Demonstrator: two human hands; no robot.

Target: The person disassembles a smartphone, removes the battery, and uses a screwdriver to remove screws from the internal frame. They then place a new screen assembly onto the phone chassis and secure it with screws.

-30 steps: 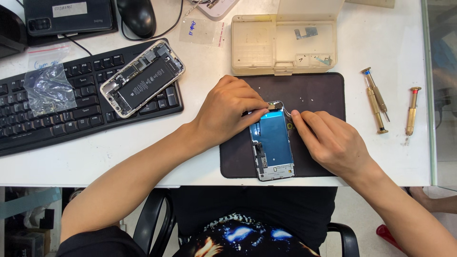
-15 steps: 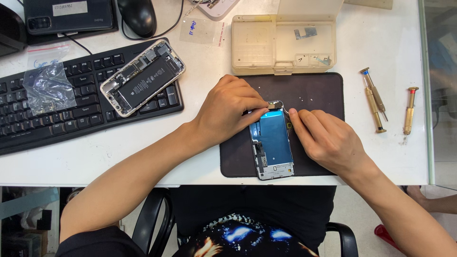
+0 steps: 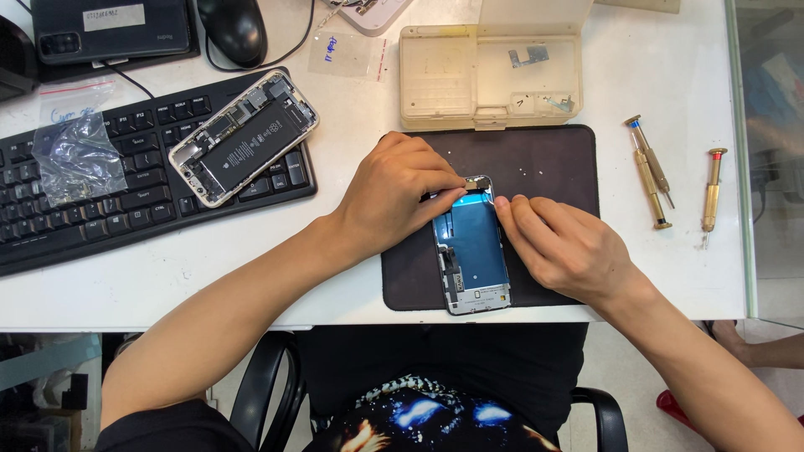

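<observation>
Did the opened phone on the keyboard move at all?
No. The opened phone lies at the same spot and angle on the keyboard, the same way off the mouse.

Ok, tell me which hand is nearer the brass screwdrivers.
Right. The right hand rests on the mat by the screen panel, just left of the screwdrivers. The left hand sits beyond the panel, farther away.

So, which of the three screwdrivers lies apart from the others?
The red-tipped screwdriver, farthest right on the white table. The other two screwdrivers lie together, crossing, nearer the dark mat.
</observation>
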